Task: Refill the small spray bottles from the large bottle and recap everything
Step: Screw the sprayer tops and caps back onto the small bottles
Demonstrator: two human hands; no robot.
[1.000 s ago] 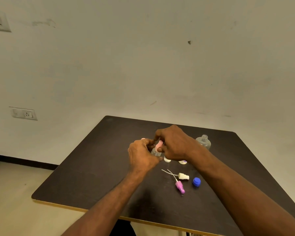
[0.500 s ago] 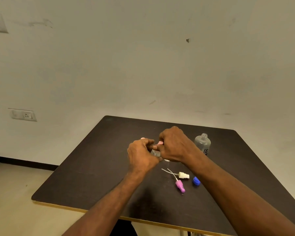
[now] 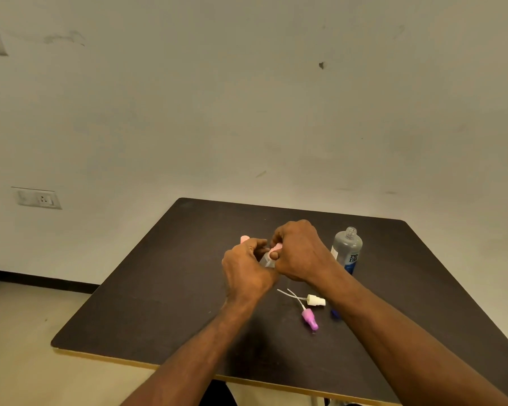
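Two hands working the top of a small spray bottle, midway through refilling.

Beside the large clear uncapped bottle, the left hand curls round a small clear spray bottle; the right hand pinches its pink sprayer top. Nearer the viewer than the large bottle lie a white sprayer head with dip tube, a pink-purple sprayer head and a blue cap on the dark table. Judged: two sprayers and the blue cap remain unfitted.
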